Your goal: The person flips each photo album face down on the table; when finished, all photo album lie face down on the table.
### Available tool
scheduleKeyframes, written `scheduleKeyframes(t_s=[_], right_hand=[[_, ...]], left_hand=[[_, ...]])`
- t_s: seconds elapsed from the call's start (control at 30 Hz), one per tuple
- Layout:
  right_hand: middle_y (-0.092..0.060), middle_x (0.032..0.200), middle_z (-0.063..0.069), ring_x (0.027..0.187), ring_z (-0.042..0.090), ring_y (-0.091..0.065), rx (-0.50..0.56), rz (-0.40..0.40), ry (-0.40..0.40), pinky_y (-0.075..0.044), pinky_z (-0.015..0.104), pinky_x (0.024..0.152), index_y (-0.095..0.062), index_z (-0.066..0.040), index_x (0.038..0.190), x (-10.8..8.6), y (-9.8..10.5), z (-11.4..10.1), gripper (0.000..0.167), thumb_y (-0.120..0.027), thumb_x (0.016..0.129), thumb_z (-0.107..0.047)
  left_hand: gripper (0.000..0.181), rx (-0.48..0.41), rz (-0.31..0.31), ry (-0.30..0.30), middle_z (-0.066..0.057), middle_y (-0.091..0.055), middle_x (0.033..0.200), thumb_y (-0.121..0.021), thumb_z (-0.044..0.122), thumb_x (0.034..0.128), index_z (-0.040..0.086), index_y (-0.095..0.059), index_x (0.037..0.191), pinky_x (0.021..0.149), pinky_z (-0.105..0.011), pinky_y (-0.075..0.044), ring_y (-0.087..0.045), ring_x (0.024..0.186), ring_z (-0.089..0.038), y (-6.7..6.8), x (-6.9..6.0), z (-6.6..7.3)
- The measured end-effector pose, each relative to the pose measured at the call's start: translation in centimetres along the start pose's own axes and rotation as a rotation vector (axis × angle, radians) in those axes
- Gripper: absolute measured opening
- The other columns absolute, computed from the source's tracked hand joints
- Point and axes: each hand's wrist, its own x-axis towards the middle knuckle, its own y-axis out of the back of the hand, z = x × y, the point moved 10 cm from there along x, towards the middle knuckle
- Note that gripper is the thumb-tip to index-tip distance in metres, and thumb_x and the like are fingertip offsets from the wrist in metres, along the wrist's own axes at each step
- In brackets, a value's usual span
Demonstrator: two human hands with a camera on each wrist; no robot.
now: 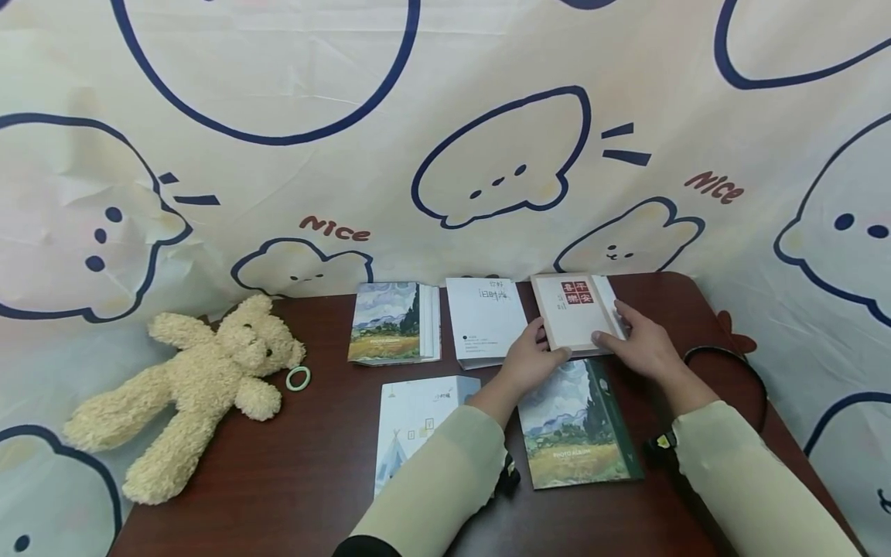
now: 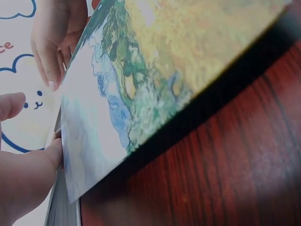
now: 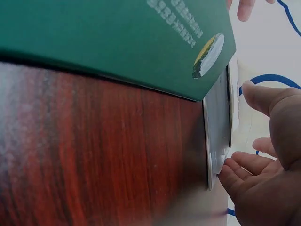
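Observation:
Both hands are at a white album (image 1: 572,329) with a red block of characters on its cover, at the back right of the table. My left hand (image 1: 532,360) grips its lower left corner, thumb along the near edge. My right hand (image 1: 647,340) holds the right side, with the thumb over the cover and fingertips (image 3: 228,172) at the edge. Pale layers show along that side. Just nearer lies a photo album (image 1: 574,433) with a painted landscape and a green spine (image 3: 117,42). A white book (image 1: 485,317) lies left of the left hand.
Another landscape album (image 1: 384,321) lies at the back left of the books. A pale blue-white book (image 1: 418,418) is partly under the left sleeve. Further left are a plush bear (image 1: 209,379) and a pale green ring (image 1: 298,378). A printed curtain (image 1: 487,255) hangs behind the table (image 1: 306,480).

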Motion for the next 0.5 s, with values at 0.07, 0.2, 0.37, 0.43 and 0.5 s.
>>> scheduleKeyframes(t_s=[0.07,0.2,0.37,0.43,0.5], right_hand=[[-0.034,0.158,0.036,0.139,0.055,-0.042,-0.013,-0.013,-0.01,-0.038,0.067,0.11,-0.018,0.0,0.164,0.29,-0.09,0.02,0.099,-0.069,0.096,-0.052],[-0.031,0.159,0.035,0.141,0.056,-0.037,-0.034,-0.04,-0.026,-0.035,0.069,0.111,-0.019,0.001,0.163,0.63,-0.31,0.02,0.098,-0.07,0.096,-0.05],[-0.031,0.157,0.038,0.141,0.057,-0.037,-0.053,-0.052,-0.023,-0.036,0.069,0.111,-0.024,0.004,0.161,0.63,-0.36,-0.08,0.097,-0.069,0.096,-0.052],[-0.032,0.157,0.039,0.14,0.057,-0.037,-0.056,-0.054,-0.024,-0.036,0.069,0.11,-0.025,0.005,0.161,0.53,-0.38,0.02,0.097,-0.069,0.096,-0.052],[-0.032,0.156,0.039,0.14,0.057,-0.037,-0.063,-0.056,-0.028,-0.036,0.07,0.11,-0.025,0.006,0.16,0.38,-0.45,0.17,0.097,-0.068,0.096,-0.052]], left_hand=[[0.079,-0.006,-0.004,0.001,-0.008,-0.05,0.155,-0.072,0.03,0.0968,0.014,-0.032,0.163,0.108,-0.037,-0.049,-0.055,0.136,-0.023,-0.05,0.25,0.11],[0.08,-0.012,-0.008,0.002,-0.01,-0.053,0.153,-0.072,0.028,0.0966,0.012,-0.031,0.163,0.108,-0.036,-0.049,-0.058,0.133,-0.022,-0.14,0.78,0.17],[0.081,-0.039,-0.002,0.016,-0.011,-0.055,0.151,-0.074,0.025,0.0954,0.01,-0.031,0.163,0.108,-0.037,-0.048,-0.06,0.131,-0.023,-0.12,1.1,-0.01],[0.082,-0.05,-0.001,0.022,-0.012,-0.055,0.15,-0.075,0.024,0.0946,0.009,-0.032,0.162,0.108,-0.038,-0.048,-0.06,0.131,-0.024,-0.21,1.09,-0.12],[0.082,-0.063,-0.004,0.025,-0.013,-0.056,0.149,-0.075,0.023,0.0941,0.007,-0.033,0.162,0.108,-0.038,-0.048,-0.06,0.131,-0.025,-0.39,1.07,-0.26]])
